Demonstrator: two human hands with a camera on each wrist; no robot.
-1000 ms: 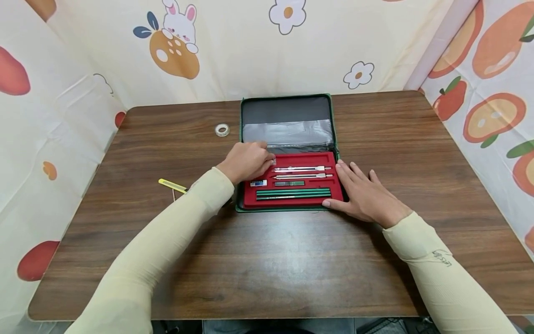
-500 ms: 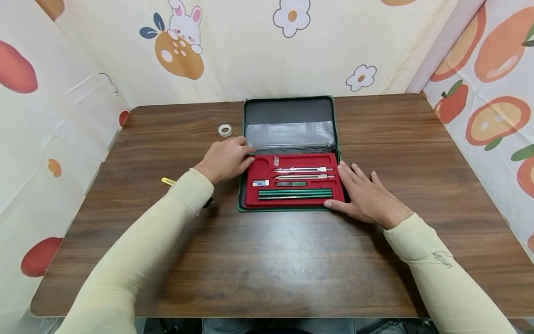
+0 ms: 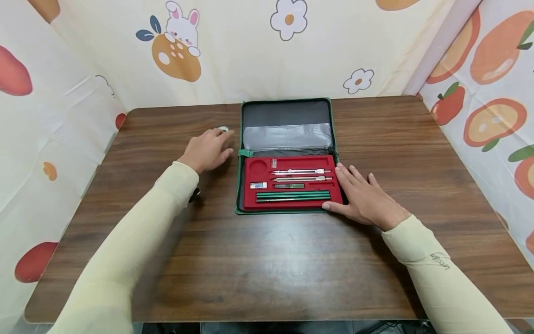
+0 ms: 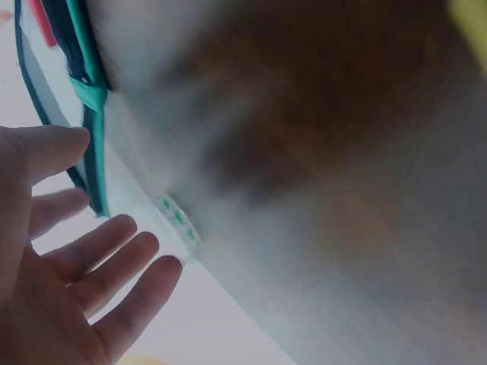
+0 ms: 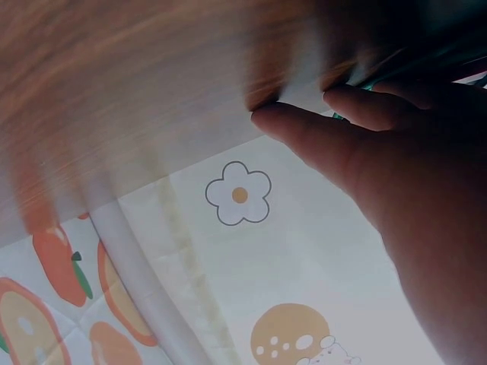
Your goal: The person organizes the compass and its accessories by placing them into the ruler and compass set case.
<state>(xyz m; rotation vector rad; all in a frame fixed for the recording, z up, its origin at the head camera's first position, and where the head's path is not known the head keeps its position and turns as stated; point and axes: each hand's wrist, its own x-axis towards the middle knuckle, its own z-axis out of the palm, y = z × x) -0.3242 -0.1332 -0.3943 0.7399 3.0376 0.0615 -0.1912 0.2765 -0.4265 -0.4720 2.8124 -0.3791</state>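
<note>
My left hand (image 3: pixel 207 150) hovers over the table left of the case, fingers relaxed and holding nothing. Just beyond its fingertips is a small roll of tape (image 4: pixel 179 222), mostly covered by the hand in the head view. The green zip case (image 3: pixel 288 111) lies unfolded, its red tray (image 3: pixel 308 162) facing up. In the tray sit green pencils (image 3: pixel 292 195), two silver compass-like tools (image 3: pixel 301 179), an eraser (image 3: pixel 258 185), a green lead case (image 3: pixel 289 186) and a small clear piece (image 3: pixel 274 163). My right hand (image 3: pixel 367 197) rests spread against the case's right edge.
The brown wooden table (image 3: pixel 267 269) spans the view. Patterned cloth (image 3: pixel 250 55) walls it at the back and sides. A yellow thing (image 4: pixel 470 26) shows at the corner of the left wrist view; my left forearm blocks that area in the head view.
My left hand has let go of the small clear piece in the tray's upper slot and moved left, past the case's edge, to the tape roll. My right hand stays put.
</note>
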